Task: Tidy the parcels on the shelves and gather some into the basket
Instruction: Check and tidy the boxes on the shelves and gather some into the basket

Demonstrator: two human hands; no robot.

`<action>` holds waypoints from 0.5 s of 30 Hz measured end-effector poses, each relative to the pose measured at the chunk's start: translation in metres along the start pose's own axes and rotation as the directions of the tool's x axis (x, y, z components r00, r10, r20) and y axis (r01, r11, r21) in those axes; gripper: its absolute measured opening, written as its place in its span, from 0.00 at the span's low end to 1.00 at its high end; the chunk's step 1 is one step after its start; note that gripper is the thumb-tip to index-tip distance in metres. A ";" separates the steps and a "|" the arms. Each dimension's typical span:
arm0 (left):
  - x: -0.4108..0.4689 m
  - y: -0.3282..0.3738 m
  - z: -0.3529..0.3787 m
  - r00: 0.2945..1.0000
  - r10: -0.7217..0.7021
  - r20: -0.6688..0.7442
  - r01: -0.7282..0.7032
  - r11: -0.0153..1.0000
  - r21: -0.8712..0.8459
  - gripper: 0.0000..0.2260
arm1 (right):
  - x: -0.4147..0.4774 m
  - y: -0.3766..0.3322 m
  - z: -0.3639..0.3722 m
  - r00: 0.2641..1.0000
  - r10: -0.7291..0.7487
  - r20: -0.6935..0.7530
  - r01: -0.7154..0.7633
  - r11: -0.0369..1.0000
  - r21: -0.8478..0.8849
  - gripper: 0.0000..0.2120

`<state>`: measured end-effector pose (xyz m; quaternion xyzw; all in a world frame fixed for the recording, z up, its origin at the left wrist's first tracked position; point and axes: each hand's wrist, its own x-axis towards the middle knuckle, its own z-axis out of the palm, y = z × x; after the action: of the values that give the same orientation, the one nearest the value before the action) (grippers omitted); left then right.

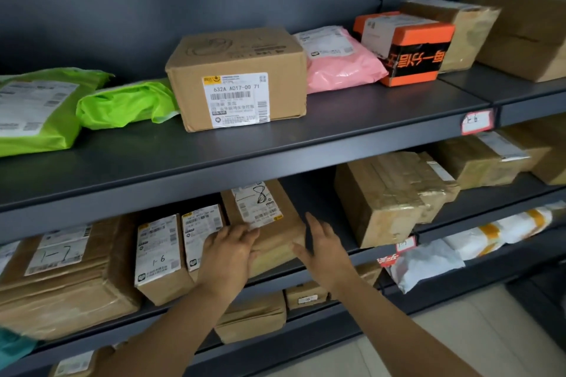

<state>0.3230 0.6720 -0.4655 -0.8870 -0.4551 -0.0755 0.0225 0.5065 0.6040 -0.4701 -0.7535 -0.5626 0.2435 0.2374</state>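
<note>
Both are at the box (275,236) marked 8: our left hand (228,251) rests flat on its near left corner, our right hand (321,246) open just beside its right side, neither gripping.

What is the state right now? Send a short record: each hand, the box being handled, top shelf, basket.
left hand: flat on top of the box marked 8, middle shelf
right hand: open at that box's right end; contact unclear
neighbours: two smaller labelled boxes to its left
top shelf: two green bags, a brown box, a pink bag, an orange box
basket: not in view
</note>
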 end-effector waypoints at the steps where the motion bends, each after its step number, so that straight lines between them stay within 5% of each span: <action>1: 0.003 0.000 0.000 1.000 0.010 -0.029 -0.010 1.000 0.012 0.22 | -0.003 0.008 -0.009 0.994 -0.046 -0.099 0.040 0.997 -0.063 0.32; 3: 0.006 0.006 0.000 0.995 0.066 -0.077 -0.067 0.998 -0.011 0.16 | -0.006 0.024 -0.029 0.943 -0.104 -0.317 0.050 0.983 -0.175 0.29; 6: 0.010 0.028 -0.002 0.983 0.166 -0.081 -0.175 0.978 -0.113 0.20 | -0.005 0.046 -0.059 0.854 0.003 -0.521 -0.150 0.959 -0.240 0.28; 9: 0.022 0.052 -0.004 0.974 0.206 -0.091 -0.215 0.971 -0.101 0.16 | 0.001 0.065 -0.080 0.861 0.196 -0.469 -0.346 0.902 -0.259 0.37; 15: 0.047 0.059 0.002 0.988 0.070 0.139 -0.066 0.997 -0.031 0.30 | 0.023 0.086 -0.096 0.862 0.425 -0.278 -0.450 0.892 -0.032 0.49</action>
<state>0.3979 0.6751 -0.4584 -0.9053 -0.4240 -0.0183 -0.0188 0.6361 0.5962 -0.4525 -0.8976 -0.3513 0.1614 0.2119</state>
